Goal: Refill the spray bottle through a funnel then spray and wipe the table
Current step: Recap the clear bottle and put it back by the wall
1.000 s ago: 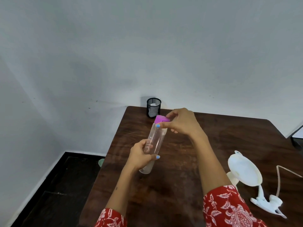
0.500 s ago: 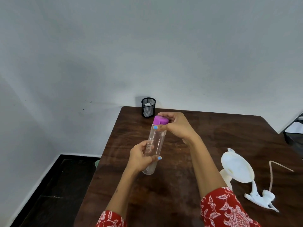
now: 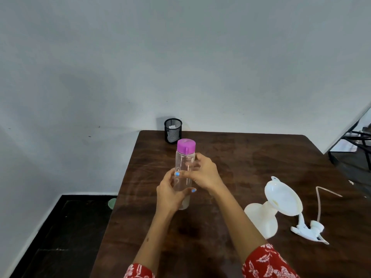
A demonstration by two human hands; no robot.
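Above the bench [image 3: 261, 157], both hands grip upright bottle [image 3: 184, 169]: left hand [image 3: 170, 194] low, right hand [image 3: 202, 173] mid-body, fingers curled round; funnel [image 3: 283, 197] rightward

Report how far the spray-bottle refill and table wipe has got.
Done: the spray head is off and lies on the table; the funnel sits in the white spray bottle.
In hand: the left hand and right hand hold the clear bottle, purple cap on.
Left: refitting the spray head, spraying, wiping. No cloth is in view.
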